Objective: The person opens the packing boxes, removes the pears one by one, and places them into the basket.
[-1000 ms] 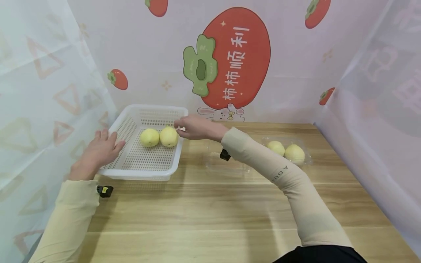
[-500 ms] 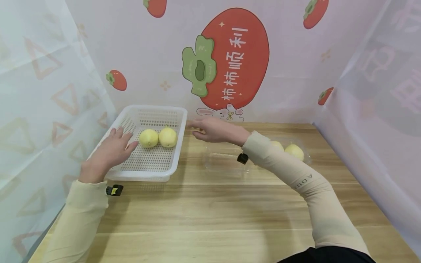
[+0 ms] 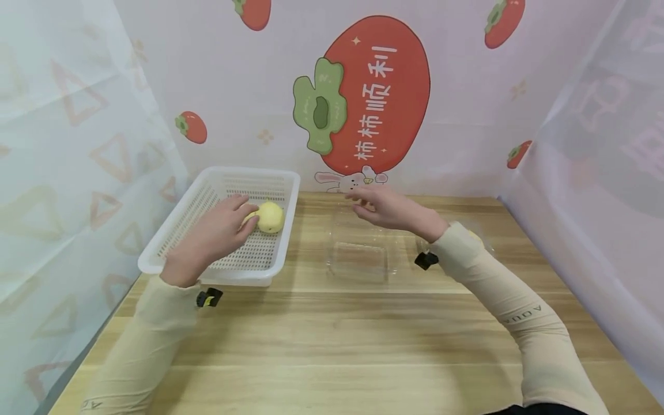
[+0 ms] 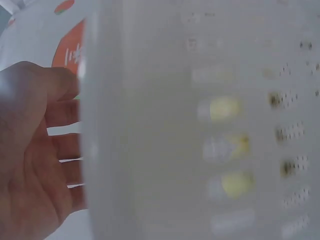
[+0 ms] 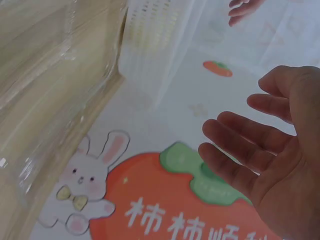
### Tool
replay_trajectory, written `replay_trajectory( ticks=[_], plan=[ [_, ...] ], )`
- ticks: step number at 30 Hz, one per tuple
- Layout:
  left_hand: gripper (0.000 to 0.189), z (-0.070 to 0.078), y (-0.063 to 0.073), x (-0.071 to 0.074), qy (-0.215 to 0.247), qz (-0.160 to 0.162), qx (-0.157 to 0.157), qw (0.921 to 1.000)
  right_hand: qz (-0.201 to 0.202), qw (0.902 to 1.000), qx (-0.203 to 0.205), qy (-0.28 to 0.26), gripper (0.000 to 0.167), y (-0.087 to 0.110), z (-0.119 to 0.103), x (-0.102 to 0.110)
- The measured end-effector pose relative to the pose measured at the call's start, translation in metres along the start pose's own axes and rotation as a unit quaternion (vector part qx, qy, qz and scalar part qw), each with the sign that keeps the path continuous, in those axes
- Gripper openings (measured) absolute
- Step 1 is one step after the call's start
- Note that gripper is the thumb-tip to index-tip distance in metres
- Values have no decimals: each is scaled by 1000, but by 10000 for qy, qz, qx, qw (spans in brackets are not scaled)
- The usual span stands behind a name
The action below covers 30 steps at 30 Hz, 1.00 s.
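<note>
My left hand (image 3: 215, 233) hovers over the white slotted basket (image 3: 282, 248) with its fingers loosely spread. Inside the basket a round yellow pear (image 3: 271, 217) shows fully, while a second one beside it is mostly hidden behind my fingers. In the left wrist view the basket's blurred wall (image 4: 145, 150) stands in front of that hand's fingers. My right hand (image 3: 391, 210), holding nothing, is above the far part of a clear plastic box (image 3: 360, 259). Its fingers are relaxed and slightly bent in the right wrist view, with the box's shiny side (image 5: 65, 75) to the left.
Behind my right forearm, another clear box is mostly covered, with a bit of yellow pear (image 3: 474, 236) showing. A printed backdrop (image 3: 249, 86) rises at the table's rear edge. Pale sheets (image 3: 596, 190) hang along both sides of the wooden table (image 3: 332, 346).
My right hand has moved right, from the basket's right rim to above the clear box. My left hand has moved right from the basket's left rim to over the pears.
</note>
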<state>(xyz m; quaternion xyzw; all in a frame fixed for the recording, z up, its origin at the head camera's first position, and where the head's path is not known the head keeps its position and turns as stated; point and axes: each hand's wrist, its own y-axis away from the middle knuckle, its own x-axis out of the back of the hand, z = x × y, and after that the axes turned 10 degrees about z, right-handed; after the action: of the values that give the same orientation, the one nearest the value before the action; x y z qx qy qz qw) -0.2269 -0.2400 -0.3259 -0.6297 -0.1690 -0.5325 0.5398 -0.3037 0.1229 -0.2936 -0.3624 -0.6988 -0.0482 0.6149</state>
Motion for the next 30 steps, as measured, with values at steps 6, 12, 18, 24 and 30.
replay_trajectory(
  ticks=[6, 12, 18, 24, 30],
  plan=[
    [26, 25, -16, -19, 154, 641, -751, 9950, 203, 9982, -532, -179, 36, 30, 20, 14],
    [23, 52, -28, -35, 399, 867, -1190, 9883, 603, 9933, -945, -298, 33, 48, 30, 25],
    [20, 70, -40, -46, 711, 1040, -1462, 9812, 947, 9850, -1373, -443, 39, 62, 41, 32],
    [21, 90, -53, -52, 790, 957, -1695, 9777, 1304, 9761, -1724, -227, 39, 86, 67, 39],
    [21, 115, -64, -58, 946, 919, -1869, 9735, 1292, 9611, -2437, -134, 39, 108, 89, 47]
  ],
)
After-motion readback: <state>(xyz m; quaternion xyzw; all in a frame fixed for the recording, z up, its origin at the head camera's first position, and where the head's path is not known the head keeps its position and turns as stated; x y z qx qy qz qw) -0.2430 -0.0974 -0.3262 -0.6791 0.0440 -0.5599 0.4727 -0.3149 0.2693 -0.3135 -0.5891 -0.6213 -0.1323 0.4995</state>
